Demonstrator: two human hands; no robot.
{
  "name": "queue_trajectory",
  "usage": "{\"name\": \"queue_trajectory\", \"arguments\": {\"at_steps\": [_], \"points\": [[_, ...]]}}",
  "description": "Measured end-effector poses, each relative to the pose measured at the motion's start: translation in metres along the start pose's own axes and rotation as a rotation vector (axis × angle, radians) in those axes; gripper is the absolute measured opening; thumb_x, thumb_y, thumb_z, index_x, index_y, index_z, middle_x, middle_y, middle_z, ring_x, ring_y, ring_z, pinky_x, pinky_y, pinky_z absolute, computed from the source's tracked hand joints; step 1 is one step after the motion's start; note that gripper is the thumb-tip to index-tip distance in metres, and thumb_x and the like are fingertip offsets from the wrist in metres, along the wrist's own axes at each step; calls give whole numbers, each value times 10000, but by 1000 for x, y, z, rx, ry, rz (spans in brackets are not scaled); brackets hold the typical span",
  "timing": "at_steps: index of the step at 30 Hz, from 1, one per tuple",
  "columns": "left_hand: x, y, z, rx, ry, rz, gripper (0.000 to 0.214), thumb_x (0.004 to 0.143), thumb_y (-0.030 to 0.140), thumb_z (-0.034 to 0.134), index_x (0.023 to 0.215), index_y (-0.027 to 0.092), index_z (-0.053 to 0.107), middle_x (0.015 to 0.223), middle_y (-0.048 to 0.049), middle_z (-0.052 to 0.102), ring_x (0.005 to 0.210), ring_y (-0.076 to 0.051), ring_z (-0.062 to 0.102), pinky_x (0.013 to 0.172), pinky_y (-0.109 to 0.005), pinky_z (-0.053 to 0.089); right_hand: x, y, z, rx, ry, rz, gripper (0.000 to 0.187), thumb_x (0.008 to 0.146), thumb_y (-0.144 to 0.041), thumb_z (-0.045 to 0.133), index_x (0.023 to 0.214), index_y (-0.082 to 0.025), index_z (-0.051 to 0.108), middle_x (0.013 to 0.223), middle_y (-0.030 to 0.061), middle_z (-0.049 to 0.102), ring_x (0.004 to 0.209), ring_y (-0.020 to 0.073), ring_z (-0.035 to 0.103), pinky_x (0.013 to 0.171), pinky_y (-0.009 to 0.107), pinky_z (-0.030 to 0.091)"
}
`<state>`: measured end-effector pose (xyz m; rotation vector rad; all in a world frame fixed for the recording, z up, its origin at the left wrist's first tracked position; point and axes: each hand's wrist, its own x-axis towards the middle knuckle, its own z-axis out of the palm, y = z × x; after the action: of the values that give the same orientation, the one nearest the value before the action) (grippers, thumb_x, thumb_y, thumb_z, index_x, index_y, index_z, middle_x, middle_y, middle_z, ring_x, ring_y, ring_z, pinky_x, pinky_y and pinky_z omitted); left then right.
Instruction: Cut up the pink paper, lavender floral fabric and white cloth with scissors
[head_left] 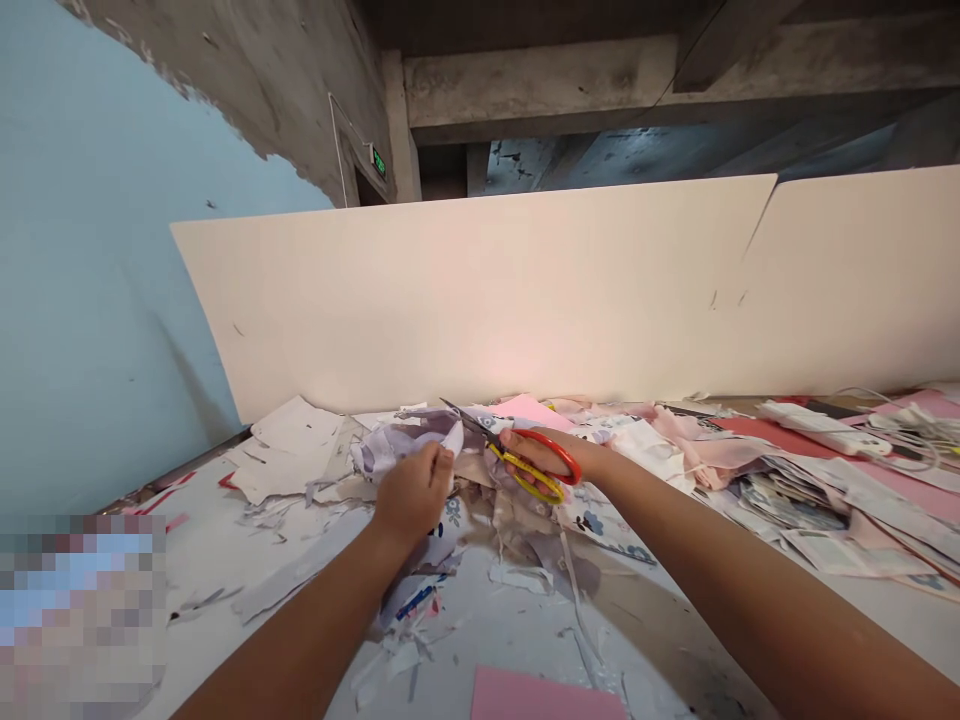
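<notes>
My left hand (411,492) is closed on a pale lilac-and-white piece of fabric (397,440), holding it up off the table. My right hand (536,455) grips a pair of scissors (517,455) with one red and one yellow handle loop. The blades point left and up toward the held fabric, their tips just beside its edge. Under both hands lie floral-printed fabric scraps (592,520) and cut strips.
A tall beige board (525,290) stands along the table's far edge. Paper scraps (292,445) lie at the left, a pink sheet (547,695) at the near edge. Stacked fabrics, a white power strip (817,428) and cables crowd the right side.
</notes>
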<state>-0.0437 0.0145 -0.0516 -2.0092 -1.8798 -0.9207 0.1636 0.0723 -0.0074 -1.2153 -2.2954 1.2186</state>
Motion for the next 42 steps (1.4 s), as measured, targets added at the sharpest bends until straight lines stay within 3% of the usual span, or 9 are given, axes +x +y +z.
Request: {"name": "queue_trajectory", "arguments": {"at_steps": [4,7,9,12,17,23,29,35,42], "points": [[21,-15,-10,-228,128,-215,172,796,303,374,857,205,501,823,-37,579,774,-172,549,665,-283,406,-5,9,-7,77,-88,-239,678,708,-750,200,737,-150,515,546,-18,465,393,95,456,398,210,375],[34,-26,-14,-304,257,-284,471,684,288,538,1133,190,432,1189,-114,452,1082,-231,446,882,-357,361,-7,14,-13,122,-131,-244,695,709,-752,189,771,-143,518,560,-20,461,377,80,438,383,203,366],[42,-30,-16,-431,216,-254,630,670,327,576,1246,228,338,1284,-106,397,1177,-238,375,944,-372,314,-7,15,-15,141,-167,-253,711,703,-759,179,774,-138,518,555,-21,456,365,75,430,369,199,354],[54,-31,-17,-661,172,-195,585,699,375,562,1235,260,355,1201,-79,504,1141,-209,432,926,-355,334,-9,16,-16,158,-215,-291,740,684,-775,157,761,-132,514,547,-24,450,353,67,418,362,194,347],[67,-12,-15,-834,280,-276,362,702,479,519,916,187,510,753,-15,593,736,-149,578,698,-286,437,-14,16,-13,148,-142,-345,728,698,-762,148,755,-137,516,518,-22,451,356,83,441,377,205,359],[64,22,-3,-689,87,-144,352,615,448,611,812,179,498,816,-15,577,771,-158,555,706,-278,427,-12,25,-10,151,-89,-253,698,729,-732,141,781,-152,525,532,-1,483,402,112,489,393,215,385],[81,8,2,-450,81,-17,123,696,257,475,790,200,531,813,-1,599,780,-157,563,716,-275,425,-17,20,-13,168,-72,-189,659,715,-743,196,737,-161,506,560,1,475,389,106,473,379,221,386],[89,12,-10,-125,77,74,317,655,111,369,888,229,548,921,-8,622,826,-171,569,730,-270,422,-27,3,-4,40,77,-50,591,685,-740,312,668,-170,468,517,14,486,392,151,503,376,261,400],[90,30,-12,-78,-8,78,456,659,108,375,1074,245,508,1092,-31,597,996,-188,543,826,-277,408,-27,1,17,-65,144,-17,622,723,-734,193,528,-180,396,416,24,486,345,153,497,406,274,411]]}}
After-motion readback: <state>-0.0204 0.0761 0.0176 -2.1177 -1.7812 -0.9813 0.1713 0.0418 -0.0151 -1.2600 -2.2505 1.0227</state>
